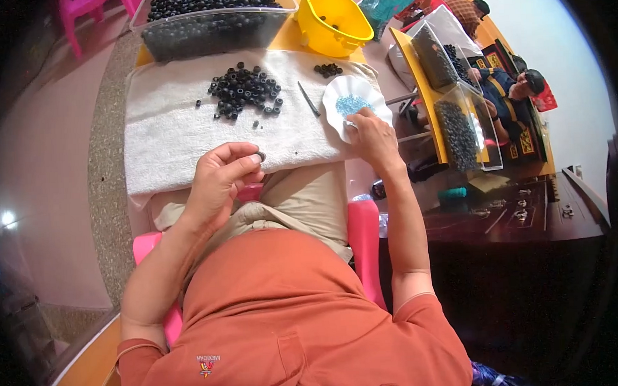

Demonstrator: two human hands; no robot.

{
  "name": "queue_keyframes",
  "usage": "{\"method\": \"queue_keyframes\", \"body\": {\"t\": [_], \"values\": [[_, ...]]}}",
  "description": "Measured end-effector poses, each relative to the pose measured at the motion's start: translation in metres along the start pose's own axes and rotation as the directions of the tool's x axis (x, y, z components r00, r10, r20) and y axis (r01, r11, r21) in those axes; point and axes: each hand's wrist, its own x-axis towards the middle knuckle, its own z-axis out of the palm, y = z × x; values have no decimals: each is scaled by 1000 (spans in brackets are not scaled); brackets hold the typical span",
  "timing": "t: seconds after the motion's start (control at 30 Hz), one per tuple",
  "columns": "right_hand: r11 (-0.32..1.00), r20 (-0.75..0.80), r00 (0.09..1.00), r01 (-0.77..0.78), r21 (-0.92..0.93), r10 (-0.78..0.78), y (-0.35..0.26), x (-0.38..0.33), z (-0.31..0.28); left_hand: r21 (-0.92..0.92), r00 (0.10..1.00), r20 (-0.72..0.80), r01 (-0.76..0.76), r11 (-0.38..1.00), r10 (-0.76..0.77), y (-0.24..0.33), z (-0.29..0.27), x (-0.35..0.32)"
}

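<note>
My left hand is raised over the near edge of the white towel. Between its thumb and forefinger it pinches a small black ring-shaped bead. My right hand reaches into a white scalloped dish, fingers closed together at a heap of tiny light-blue grains. A small pale bit shows at its fingertips, too small to name. Left of the dish lies a thin dark pointed tool. A loose pile of black ring beads covers the towel's middle, and a smaller cluster of dark beads lies behind the dish.
Under everything is the white towel. Behind it stand a clear bin full of black beads and a yellow tub with a few inside. On the right, clear boxes of black pieces rest on a yellow board. Other people sit beyond.
</note>
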Motion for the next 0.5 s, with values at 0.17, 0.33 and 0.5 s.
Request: {"method": "queue_keyframes", "body": {"t": [0.17,0.33,0.5], "values": [[1000,0,1000,3,18,-3,2,4,4,-5,1000,-29,7,1000,-7,1,5,-2],[999,7,1000,31,19,-31,7,10,8,-18,1000,-20,-7,1000,7,0,4,-2],[994,32,994,106,25,-106,15,16,10,-12,1000,-27,3,1000,-4,1,6,-3]]}}
